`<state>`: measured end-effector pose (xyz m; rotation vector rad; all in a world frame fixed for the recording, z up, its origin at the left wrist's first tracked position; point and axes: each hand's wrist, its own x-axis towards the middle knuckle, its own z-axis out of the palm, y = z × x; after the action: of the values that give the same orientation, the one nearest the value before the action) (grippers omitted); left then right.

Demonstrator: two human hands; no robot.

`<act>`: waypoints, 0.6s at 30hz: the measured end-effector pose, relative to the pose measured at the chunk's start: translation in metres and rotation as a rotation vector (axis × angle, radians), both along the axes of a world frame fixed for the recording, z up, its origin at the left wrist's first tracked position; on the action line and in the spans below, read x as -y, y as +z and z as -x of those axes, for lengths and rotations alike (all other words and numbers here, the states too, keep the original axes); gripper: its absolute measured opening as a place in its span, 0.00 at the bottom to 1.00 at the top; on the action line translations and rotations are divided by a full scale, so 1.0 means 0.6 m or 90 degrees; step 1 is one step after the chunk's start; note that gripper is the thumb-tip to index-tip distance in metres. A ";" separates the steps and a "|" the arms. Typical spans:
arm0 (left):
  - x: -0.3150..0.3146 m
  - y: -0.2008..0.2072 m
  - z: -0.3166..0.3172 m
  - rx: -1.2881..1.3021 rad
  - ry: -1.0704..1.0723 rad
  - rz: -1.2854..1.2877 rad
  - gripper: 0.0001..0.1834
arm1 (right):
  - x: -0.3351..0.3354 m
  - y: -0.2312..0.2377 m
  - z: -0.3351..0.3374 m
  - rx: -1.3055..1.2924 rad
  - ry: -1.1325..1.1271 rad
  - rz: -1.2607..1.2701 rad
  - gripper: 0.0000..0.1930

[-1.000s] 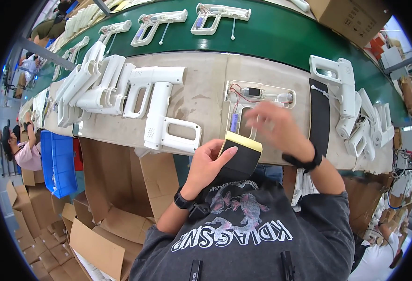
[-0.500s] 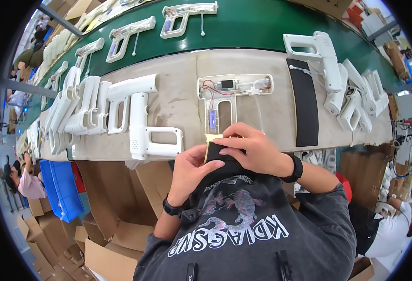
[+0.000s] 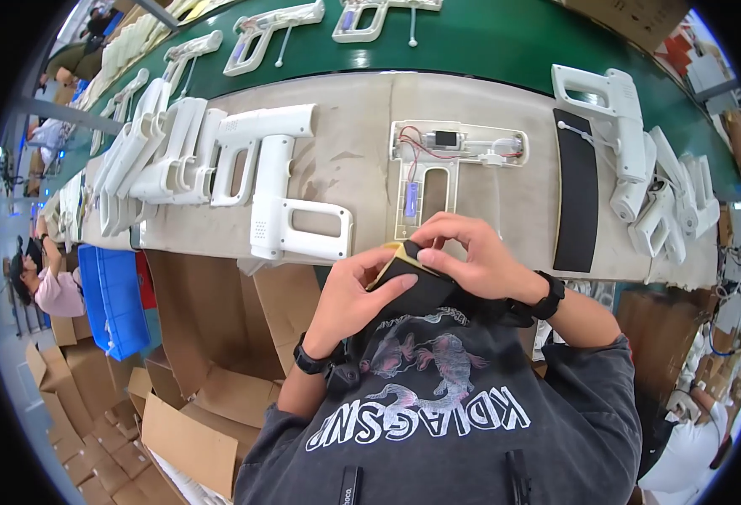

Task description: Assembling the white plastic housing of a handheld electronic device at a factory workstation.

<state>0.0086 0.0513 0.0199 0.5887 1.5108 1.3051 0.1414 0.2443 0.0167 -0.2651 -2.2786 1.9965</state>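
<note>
A small sheet of black foam [image 3: 400, 273] with a yellow backing is between my hands, at the front edge of the table. My left hand [image 3: 349, 295] is closed on its left side, thumb on the black face. With thumb and forefinger, my right hand [image 3: 484, 261] pinches the upper corner, which is bent up so the yellow side shows. Just beyond my hands lies an open half of a white gun-shaped housing [image 3: 452, 189]. Inside it are red wires, a purple-blue cylindrical battery [image 3: 411, 200] and a small black-topped part [image 3: 446, 139].
Left on the table, white housings [image 3: 273, 189] lie in a row. To the right are a long black foam strip [image 3: 576, 194] and a pile of white gun-shaped units [image 3: 631, 126]. Behind runs a green belt [image 3: 480, 42] carrying more units. Cardboard boxes [image 3: 189, 446] and a blue bin [image 3: 114, 299] stand below.
The foam's upper corner has been bent up by my right hand, exposing more yellow. My view has shifted, so the table's things appear further right. The open housing still lies beyond my hands.
</note>
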 end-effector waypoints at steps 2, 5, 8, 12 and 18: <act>0.007 -0.004 0.005 0.039 0.029 -0.018 0.21 | 0.004 -0.012 0.010 0.030 -0.029 0.093 0.12; 0.016 0.000 0.006 0.084 0.017 -0.032 0.22 | -0.024 -0.020 0.033 0.065 -0.082 0.267 0.14; 0.028 -0.012 0.011 0.125 -0.003 -0.016 0.23 | -0.075 -0.029 0.060 -0.083 -0.086 -0.193 0.15; 0.045 -0.020 0.014 0.116 0.000 -0.003 0.22 | -0.097 -0.033 0.084 -0.176 0.132 -0.692 0.23; 0.065 -0.025 0.021 0.123 0.032 -0.014 0.21 | -0.096 -0.034 0.096 -0.158 0.206 -0.697 0.27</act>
<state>-0.0042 0.0121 0.0050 0.4284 1.3618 1.3779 0.0839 0.3020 -0.0040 0.4341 -2.9127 0.5334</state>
